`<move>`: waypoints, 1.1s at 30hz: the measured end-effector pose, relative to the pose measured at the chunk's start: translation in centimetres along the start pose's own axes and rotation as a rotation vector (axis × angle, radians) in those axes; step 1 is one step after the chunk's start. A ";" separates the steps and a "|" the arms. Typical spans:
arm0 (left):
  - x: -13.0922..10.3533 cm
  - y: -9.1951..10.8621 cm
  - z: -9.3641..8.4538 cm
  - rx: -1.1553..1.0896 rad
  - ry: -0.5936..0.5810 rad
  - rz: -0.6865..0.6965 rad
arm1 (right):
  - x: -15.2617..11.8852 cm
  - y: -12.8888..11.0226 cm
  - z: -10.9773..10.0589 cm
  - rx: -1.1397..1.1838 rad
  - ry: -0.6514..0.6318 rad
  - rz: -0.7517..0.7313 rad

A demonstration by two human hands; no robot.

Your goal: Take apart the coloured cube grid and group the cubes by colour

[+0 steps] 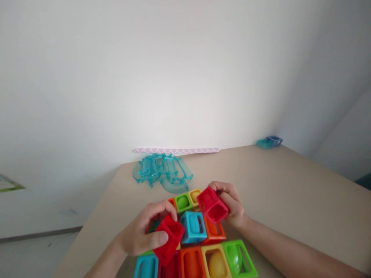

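Note:
My left hand grips a red hollow toy block, tilted, with its open end facing up. A second red block is in my right hand, held slightly higher and tipped towards me. Under both hands lie rows of colourful cube blocks with cut-out faces. Between the hands a light-blue block sits beside an orange block. Nearest me are a yellow block and a green block. My left hand and its block hide part of the rows.
Clear teal plastic track pieces are heaped towards the back of the beige table. A lilac patterned strip runs along the wall. In the far right corner sit a teal piece and a dark-blue block.

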State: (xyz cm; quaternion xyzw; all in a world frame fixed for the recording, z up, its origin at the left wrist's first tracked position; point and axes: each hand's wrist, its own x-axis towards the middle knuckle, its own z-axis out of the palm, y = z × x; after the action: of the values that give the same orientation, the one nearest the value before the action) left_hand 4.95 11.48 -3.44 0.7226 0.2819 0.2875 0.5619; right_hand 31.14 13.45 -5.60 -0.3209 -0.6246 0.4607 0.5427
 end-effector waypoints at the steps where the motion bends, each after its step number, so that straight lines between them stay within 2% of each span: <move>1: 0.1 0.2 0.1 0.017 0.003 0.000 | 0.0 0.0 0.0 -0.010 0.002 -0.011; 4: 0.1 0.4 0.3 -0.028 0.028 -0.002 | 0.1 0.1 -0.3 -0.056 -0.050 -0.047; 8: -0.1 -0.1 0.1 -0.231 0.006 -0.037 | 0.1 0.2 -0.5 -0.101 -0.061 -0.083; 10: -0.1 -0.4 -0.1 -0.274 0.053 -0.030 | 0.0 -0.1 -0.2 -0.151 -0.056 -0.127; 15: 0.4 -0.4 0.1 -0.140 0.238 -0.010 | -0.2 -1.7 0.6 -0.279 -0.093 -0.353; 20: 0.9 -0.1 0.3 -0.078 0.298 -0.008 | -0.5 -2.4 0.9 -0.402 -0.167 -0.492; 24: 1.1 -0.2 0.2 -0.051 0.339 0.016 | -0.7 -2.5 1.0 -0.458 -0.224 -0.509; 29: 1.0 -0.3 0.4 -0.096 0.275 -0.029 | -0.7 -2.6 1.3 -0.464 -0.225 -0.461; 31: 1.0 -0.2 0.4 -0.097 0.291 -0.033 | -0.7 -2.5 1.2 -0.475 -0.203 -0.455; 33: 1.1 -0.2 0.5 -0.066 0.332 -0.010 | -0.7 -2.5 1.1 -0.479 -0.127 -0.452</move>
State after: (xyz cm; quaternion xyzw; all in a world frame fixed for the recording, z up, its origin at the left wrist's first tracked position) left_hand 6.02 12.01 -3.62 0.6450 0.3646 0.4093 0.5325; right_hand 30.49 11.66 -3.59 -0.2634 -0.8031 0.1878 0.5004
